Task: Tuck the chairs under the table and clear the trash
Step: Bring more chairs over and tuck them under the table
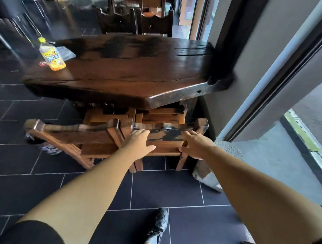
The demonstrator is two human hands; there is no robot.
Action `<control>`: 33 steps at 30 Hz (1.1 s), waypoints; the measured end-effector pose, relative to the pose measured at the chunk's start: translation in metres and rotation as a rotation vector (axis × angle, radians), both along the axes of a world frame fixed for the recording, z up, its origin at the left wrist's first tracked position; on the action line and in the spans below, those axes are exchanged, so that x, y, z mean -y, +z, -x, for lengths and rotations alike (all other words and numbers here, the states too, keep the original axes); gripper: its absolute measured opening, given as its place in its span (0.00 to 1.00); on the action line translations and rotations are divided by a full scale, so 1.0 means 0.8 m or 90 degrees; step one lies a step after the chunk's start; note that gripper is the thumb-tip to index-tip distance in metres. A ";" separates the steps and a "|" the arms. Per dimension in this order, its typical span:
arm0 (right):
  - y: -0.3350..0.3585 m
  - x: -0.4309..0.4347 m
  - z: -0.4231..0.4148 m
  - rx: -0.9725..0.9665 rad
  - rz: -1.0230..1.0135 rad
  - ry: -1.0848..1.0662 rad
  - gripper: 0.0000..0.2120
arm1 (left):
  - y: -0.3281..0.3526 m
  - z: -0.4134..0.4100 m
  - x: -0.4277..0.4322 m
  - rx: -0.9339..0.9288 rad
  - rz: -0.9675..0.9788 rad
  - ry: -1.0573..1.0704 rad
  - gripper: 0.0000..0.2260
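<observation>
Two chairs (119,136) side by side under table (132,75), bottle (52,57) on top (far left)

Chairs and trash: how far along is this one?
Looks done: the near left chair has its seat under the table. In hand: left hand and right hand rest on the near right chair, seat mostly under. Left: the yellow bottle and a red wrapper stay on the tabletop.

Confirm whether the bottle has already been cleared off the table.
No. The bottle stands upright on the table near its far left corner, while both hands are on a chair.
</observation>
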State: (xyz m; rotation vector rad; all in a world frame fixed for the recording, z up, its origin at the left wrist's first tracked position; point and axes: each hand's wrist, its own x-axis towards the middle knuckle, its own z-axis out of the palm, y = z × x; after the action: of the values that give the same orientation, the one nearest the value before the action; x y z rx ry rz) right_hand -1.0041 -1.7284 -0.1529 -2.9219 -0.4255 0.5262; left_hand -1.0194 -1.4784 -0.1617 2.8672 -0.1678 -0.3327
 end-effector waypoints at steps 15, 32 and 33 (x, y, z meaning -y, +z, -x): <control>0.125 -0.011 0.172 0.079 -0.096 -0.019 0.36 | 0.112 0.199 0.002 0.081 0.037 0.034 0.31; 0.155 -0.174 0.196 0.068 -0.037 0.145 0.34 | 0.156 0.269 -0.144 0.102 0.027 0.148 0.27; 0.153 -0.201 0.197 0.051 -0.043 0.155 0.36 | 0.158 0.276 -0.164 0.102 0.029 0.163 0.28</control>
State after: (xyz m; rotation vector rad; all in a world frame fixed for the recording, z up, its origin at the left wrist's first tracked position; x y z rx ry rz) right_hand -1.1614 -1.5675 -0.0305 -2.8501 -0.8011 0.4154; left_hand -1.2399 -1.3475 -0.0349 2.8238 0.1602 -0.0484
